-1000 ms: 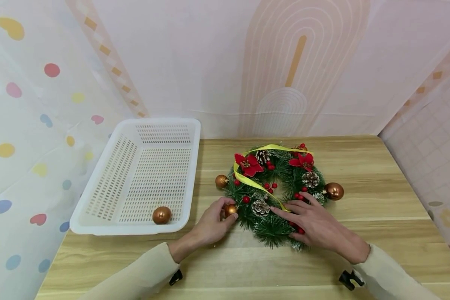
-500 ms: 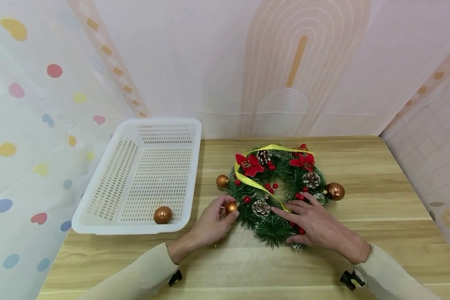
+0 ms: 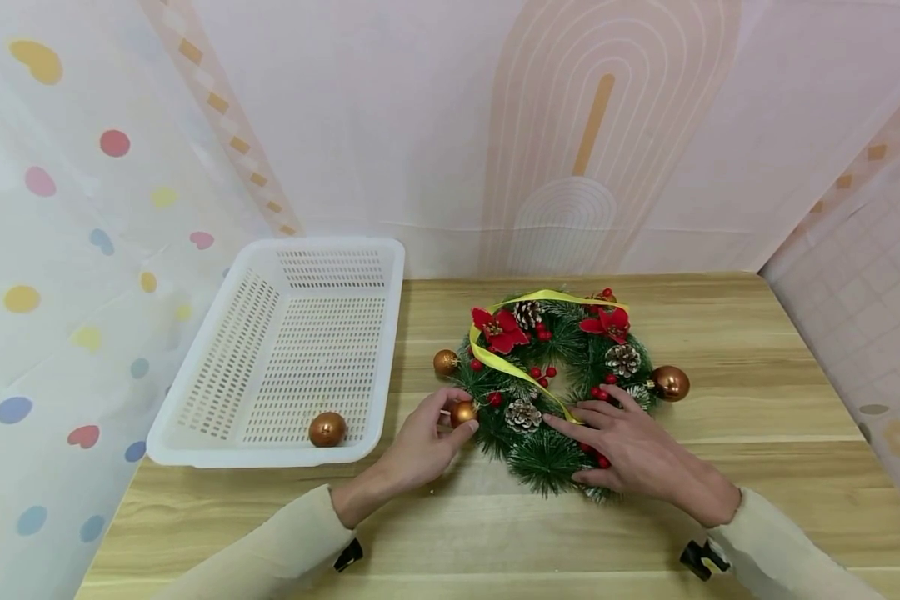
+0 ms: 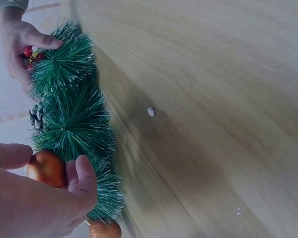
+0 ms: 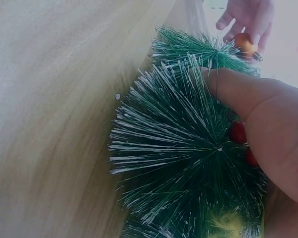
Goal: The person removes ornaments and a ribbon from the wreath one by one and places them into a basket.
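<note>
Copper bauble [image 3: 463, 414] shifts slightly forward, pinched by left hand [image 3: 423, 443]; right hand [image 3: 626, 442], fingers spread, rests on wreath [image 3: 543, 463].

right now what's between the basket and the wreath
In the head view: wooden tabletop, a glittery ball, and the left hand holding a copper ball.

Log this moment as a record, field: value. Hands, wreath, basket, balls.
wreath: on wooden table; red flowers, pinecones, yellow ribbon
left hand: holds a copper ball at the wreath's near-left edge
right hand: rests on the wreath's near-right side
basket: white, left of wreath, one loose ball inside
other balls: smaller ball at wreath's left, larger ball at its right
</note>
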`<state>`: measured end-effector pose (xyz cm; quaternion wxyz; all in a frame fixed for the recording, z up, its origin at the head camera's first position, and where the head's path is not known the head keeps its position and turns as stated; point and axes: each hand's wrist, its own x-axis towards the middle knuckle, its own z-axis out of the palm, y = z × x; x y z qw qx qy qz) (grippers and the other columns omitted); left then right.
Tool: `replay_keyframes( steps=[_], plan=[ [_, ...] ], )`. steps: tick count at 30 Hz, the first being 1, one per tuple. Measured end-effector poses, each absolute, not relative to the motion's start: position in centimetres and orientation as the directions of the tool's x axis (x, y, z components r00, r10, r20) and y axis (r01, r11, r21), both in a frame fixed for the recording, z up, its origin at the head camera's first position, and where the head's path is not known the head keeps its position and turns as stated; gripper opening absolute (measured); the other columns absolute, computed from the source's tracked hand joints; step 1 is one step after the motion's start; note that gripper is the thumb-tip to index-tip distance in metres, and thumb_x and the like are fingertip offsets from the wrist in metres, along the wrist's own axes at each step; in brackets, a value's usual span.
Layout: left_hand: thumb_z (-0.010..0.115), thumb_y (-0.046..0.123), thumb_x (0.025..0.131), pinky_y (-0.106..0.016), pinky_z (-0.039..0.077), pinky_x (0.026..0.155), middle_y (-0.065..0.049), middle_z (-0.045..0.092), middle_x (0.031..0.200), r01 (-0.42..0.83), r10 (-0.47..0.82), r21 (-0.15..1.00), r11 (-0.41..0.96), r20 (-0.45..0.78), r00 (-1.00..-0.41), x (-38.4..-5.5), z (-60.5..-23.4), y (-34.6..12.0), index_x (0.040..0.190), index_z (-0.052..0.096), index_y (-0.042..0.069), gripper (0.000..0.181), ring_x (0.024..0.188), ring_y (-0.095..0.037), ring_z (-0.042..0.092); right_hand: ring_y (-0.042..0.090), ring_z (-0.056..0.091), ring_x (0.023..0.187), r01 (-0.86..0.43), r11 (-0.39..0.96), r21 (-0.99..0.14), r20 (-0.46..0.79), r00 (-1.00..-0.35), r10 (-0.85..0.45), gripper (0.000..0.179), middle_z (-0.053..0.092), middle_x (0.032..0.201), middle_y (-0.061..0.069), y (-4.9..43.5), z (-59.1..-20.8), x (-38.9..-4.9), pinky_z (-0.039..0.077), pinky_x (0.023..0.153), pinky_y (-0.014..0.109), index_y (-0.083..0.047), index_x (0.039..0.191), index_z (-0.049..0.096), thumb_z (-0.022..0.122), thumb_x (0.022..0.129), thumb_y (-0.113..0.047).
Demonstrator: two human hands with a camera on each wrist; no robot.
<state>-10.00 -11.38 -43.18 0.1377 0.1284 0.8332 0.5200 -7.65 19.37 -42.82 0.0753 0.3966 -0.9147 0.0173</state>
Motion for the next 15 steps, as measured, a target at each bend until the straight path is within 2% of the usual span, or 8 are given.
replay_keyframes(
  steps=[15],
  plan=[
    [0.065, 0.013, 0.096, -0.032, 0.051, 0.077, -0.01, 0.06, 0.113, 0.05, 0.365, 0.916, 0.398, -0.108, -0.925, -9.7, -42.1, -11.4, 0.126, 0.057, 0.01, 0.031, 0.093, -0.021, 0.058, 0.027, 0.063, 0.114, -0.73, 0.683, 0.036, 0.142, -0.672, -0.727, 0.08, 0.069, 0.122, 0.009, 19.4, -42.8, -7.8, 0.036, 0.104, 0.059, -0.02, 0.144, 0.053, 0.079, 0.076, -0.053]
  ],
)
